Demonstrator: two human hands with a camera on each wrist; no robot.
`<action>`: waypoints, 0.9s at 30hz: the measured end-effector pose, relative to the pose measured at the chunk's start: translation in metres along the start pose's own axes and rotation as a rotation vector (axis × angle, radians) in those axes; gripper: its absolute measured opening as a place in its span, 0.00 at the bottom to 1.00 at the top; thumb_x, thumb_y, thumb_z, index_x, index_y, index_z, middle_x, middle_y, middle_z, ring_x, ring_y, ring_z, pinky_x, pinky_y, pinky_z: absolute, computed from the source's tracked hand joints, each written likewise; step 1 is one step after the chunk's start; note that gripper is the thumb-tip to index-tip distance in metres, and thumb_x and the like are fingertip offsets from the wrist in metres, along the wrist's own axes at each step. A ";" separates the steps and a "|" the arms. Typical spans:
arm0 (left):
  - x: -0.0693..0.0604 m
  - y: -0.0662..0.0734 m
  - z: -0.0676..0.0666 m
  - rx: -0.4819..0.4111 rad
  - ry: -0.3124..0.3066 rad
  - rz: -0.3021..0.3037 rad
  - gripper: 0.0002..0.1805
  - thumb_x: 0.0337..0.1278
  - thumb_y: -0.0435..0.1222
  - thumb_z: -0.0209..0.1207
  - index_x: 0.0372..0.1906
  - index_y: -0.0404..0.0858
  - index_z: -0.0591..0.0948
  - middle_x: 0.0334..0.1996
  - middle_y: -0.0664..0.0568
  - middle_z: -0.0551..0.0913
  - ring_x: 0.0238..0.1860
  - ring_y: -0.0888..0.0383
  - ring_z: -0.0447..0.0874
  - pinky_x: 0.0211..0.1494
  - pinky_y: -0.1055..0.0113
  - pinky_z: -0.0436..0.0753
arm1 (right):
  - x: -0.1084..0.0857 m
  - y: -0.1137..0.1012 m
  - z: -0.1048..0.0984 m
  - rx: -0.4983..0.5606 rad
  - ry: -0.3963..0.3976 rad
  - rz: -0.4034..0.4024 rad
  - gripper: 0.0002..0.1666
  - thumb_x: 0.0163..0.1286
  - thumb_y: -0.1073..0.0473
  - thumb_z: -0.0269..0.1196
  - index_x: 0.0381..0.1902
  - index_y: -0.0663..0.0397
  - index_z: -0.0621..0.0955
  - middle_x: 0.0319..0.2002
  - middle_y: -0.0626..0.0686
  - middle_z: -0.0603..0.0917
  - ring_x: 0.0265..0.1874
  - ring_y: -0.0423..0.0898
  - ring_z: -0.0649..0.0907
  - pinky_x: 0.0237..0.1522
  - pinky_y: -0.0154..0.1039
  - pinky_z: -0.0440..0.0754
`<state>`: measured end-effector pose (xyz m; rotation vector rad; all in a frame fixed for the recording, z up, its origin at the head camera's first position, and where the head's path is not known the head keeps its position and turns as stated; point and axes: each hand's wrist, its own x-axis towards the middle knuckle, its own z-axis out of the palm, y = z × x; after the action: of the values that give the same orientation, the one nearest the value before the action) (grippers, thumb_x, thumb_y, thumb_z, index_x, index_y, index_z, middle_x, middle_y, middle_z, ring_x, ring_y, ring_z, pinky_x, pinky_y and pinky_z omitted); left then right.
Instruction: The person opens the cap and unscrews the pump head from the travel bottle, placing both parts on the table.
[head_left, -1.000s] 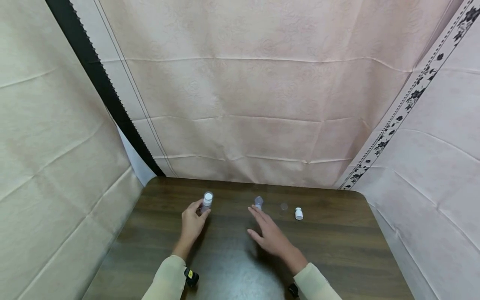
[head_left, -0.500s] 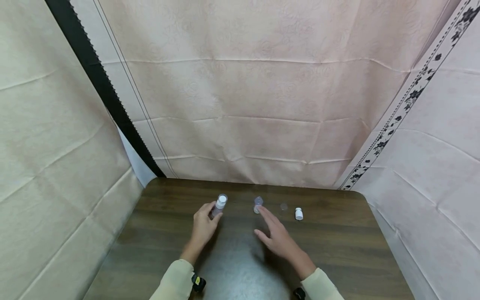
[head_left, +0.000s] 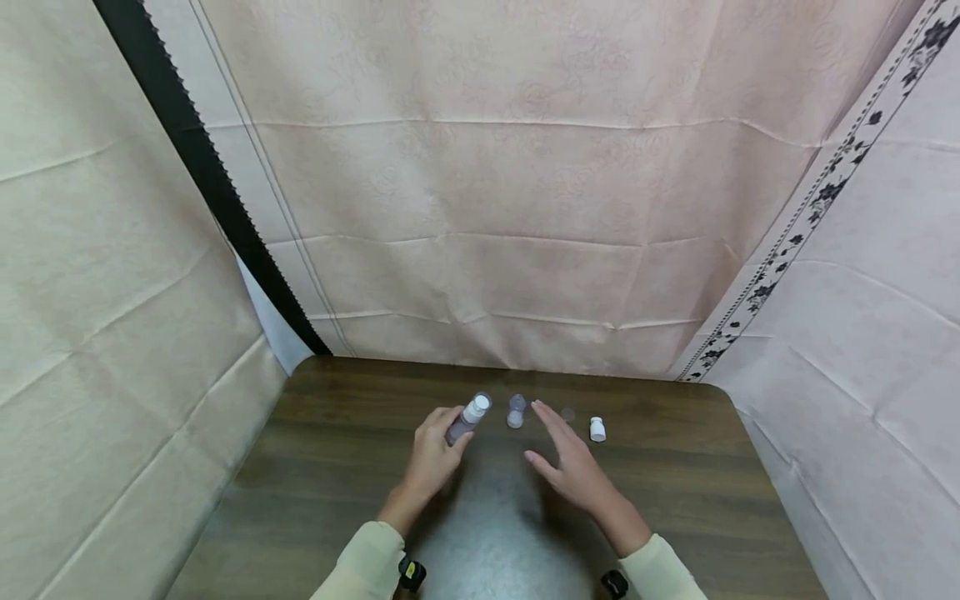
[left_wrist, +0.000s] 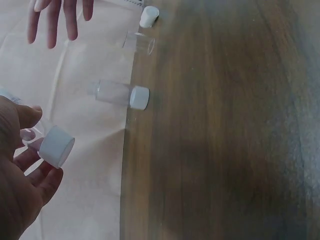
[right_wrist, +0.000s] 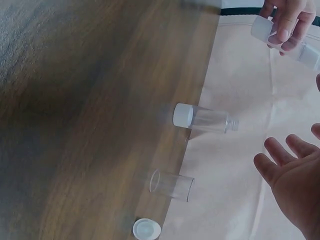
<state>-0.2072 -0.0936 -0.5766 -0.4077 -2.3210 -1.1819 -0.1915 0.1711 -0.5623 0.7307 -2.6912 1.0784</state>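
My left hand grips a small clear bottle with a white top under a transparent cover. The bottle is off the table and leans right; its white base shows in the left wrist view. Just right of it a second clear bottle stands on its white base, its narrow neck bare in the right wrist view. Beside that bottle my right hand hovers with fingers extended, holding nothing. Beyond its fingers are a clear cylindrical cap and a small white bottle top.
The brown wooden table has a far edge close behind the bottles. A pale cloth hangs behind it, with more cloth at the left and right.
My left hand has carried its bottle right, toward the standing bottle, and tilted it further. My right hand has drawn back to the right, uncovering the standing bottle.
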 end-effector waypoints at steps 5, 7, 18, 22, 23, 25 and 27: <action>-0.003 0.006 0.006 0.030 -0.034 0.033 0.24 0.47 0.26 0.77 0.53 0.32 0.86 0.44 0.43 0.86 0.45 0.47 0.86 0.47 0.53 0.87 | 0.000 0.003 -0.003 -0.013 0.001 0.001 0.46 0.73 0.50 0.68 0.82 0.48 0.60 0.80 0.56 0.63 0.77 0.57 0.66 0.71 0.62 0.70; -0.004 0.010 0.008 0.042 -0.052 0.044 0.25 0.48 0.27 0.77 0.54 0.32 0.86 0.45 0.43 0.86 0.46 0.48 0.85 0.47 0.54 0.87 | -0.001 0.003 -0.005 -0.017 0.012 -0.007 0.47 0.71 0.50 0.69 0.81 0.47 0.60 0.80 0.56 0.64 0.77 0.58 0.67 0.70 0.61 0.71; -0.004 0.028 0.016 0.210 -0.150 0.132 0.26 0.51 0.32 0.77 0.58 0.36 0.85 0.44 0.50 0.84 0.45 0.53 0.79 0.47 0.60 0.82 | 0.001 -0.001 -0.012 0.021 0.068 -0.050 0.53 0.64 0.54 0.75 0.81 0.48 0.61 0.78 0.58 0.67 0.71 0.57 0.74 0.64 0.59 0.78; -0.002 0.036 0.016 0.283 -0.189 0.170 0.25 0.52 0.33 0.76 0.58 0.37 0.85 0.46 0.50 0.83 0.47 0.51 0.79 0.48 0.56 0.79 | 0.003 -0.004 -0.015 0.075 0.080 -0.053 0.51 0.63 0.56 0.76 0.79 0.51 0.64 0.77 0.58 0.68 0.67 0.56 0.79 0.60 0.54 0.82; -0.002 0.037 0.016 0.303 -0.200 0.178 0.25 0.53 0.34 0.76 0.58 0.37 0.85 0.46 0.50 0.83 0.47 0.51 0.79 0.48 0.56 0.79 | 0.004 -0.005 -0.015 0.088 0.079 -0.048 0.50 0.64 0.55 0.76 0.79 0.50 0.65 0.77 0.58 0.69 0.67 0.56 0.79 0.59 0.53 0.83; -0.002 0.040 0.018 0.351 -0.221 0.197 0.25 0.54 0.35 0.75 0.59 0.39 0.85 0.47 0.50 0.83 0.49 0.51 0.78 0.49 0.55 0.79 | 0.004 -0.007 -0.017 0.120 0.068 -0.030 0.49 0.64 0.55 0.76 0.79 0.49 0.66 0.76 0.57 0.69 0.66 0.57 0.79 0.59 0.53 0.83; -0.001 0.042 0.019 0.398 -0.241 0.214 0.25 0.54 0.36 0.75 0.59 0.40 0.85 0.48 0.50 0.83 0.49 0.51 0.78 0.50 0.56 0.79 | 0.004 -0.009 -0.018 0.150 0.055 -0.004 0.46 0.65 0.55 0.75 0.78 0.47 0.68 0.75 0.56 0.71 0.66 0.57 0.80 0.60 0.52 0.83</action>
<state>-0.1918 -0.0536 -0.5585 -0.6588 -2.5619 -0.5764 -0.1909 0.1759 -0.5426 0.7178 -2.5837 1.2916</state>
